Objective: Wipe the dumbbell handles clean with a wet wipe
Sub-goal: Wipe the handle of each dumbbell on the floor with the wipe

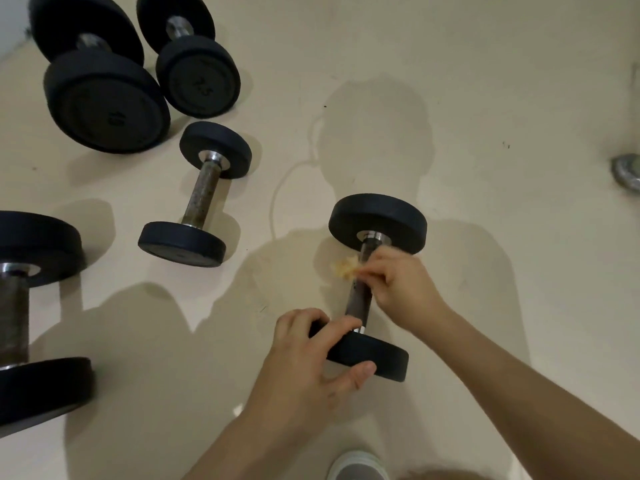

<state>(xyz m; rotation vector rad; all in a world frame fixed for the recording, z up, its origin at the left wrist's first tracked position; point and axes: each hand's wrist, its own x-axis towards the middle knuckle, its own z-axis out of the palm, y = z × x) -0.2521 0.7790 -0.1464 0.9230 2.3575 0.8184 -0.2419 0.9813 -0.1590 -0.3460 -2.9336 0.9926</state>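
A small black dumbbell lies on the beige floor, its dark metal handle running toward me. My left hand grips the near weight plate from the left side. My right hand wraps over the upper part of the handle and pinches a crumpled, yellowish wet wipe that sticks out to the left of the bar. The stretch of handle under my right hand is hidden.
Another small dumbbell with a rusty handle lies to the left. Two larger dumbbells stand at the top left, and a big one is cut off at the left edge. A metal floor drain sits at the right. My shoe shows below.
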